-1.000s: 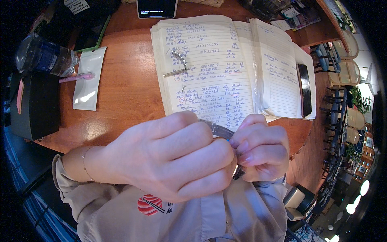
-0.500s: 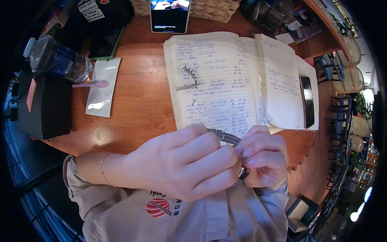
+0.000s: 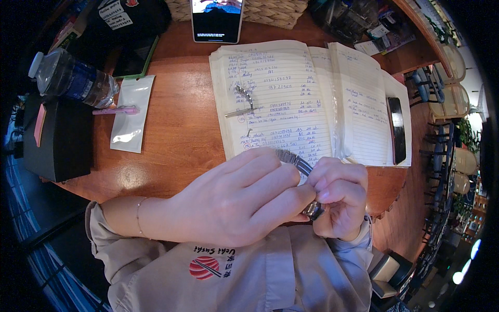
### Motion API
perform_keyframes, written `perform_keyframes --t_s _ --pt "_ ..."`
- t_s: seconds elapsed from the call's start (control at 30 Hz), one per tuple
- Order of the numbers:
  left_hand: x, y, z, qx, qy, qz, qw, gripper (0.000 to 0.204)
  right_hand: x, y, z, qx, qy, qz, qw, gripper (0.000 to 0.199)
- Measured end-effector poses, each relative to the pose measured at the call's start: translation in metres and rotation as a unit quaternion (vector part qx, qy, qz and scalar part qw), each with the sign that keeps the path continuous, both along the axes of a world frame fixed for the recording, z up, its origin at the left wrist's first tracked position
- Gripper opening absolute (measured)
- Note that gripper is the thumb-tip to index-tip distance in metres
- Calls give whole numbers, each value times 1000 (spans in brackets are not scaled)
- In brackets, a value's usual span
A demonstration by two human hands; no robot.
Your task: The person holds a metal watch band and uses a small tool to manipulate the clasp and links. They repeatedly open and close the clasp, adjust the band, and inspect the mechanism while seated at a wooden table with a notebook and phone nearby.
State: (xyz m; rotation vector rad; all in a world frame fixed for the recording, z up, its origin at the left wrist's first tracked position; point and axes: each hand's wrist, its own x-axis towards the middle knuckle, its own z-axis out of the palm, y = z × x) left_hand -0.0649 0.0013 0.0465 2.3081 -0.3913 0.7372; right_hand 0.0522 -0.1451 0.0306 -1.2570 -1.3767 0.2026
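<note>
A metal watch band (image 3: pixel 297 160) is held between my two hands in front of my chest. My left hand (image 3: pixel 244 197) is closed around it, back of the hand up, hiding much of the band. My right hand (image 3: pixel 340 195) pinches the band's right side with thumb and fingers. A darker metal part (image 3: pixel 313 210) shows below the fingertips. On the open notebook (image 3: pixel 280 78) lie a short curved strip of metal links (image 3: pixel 244 94), a thin metal rod (image 3: pixel 238 112) and a tiny dark piece (image 3: pixel 249 132).
A dark phone (image 3: pixel 396 130) rests on the notebook's right page. At the back, a lit phone (image 3: pixel 217 23) leans near a woven basket (image 3: pixel 270 11). Leftward are a plastic bottle (image 3: pixel 78 80), a pink pen (image 3: pixel 117 110) on a white pouch (image 3: pixel 132 130), and a black box (image 3: pixel 60 140).
My left hand has shifted slightly up and turned, so more of the watch band and the metal part below shows. Both hands keep their hold.
</note>
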Motion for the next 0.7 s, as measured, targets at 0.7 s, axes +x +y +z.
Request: perform_keyframes --t_s 0.7 --pt "4 -9 -5 -98 -121 20 988 28 -3 3 -2 45 -10 -22 999 14"
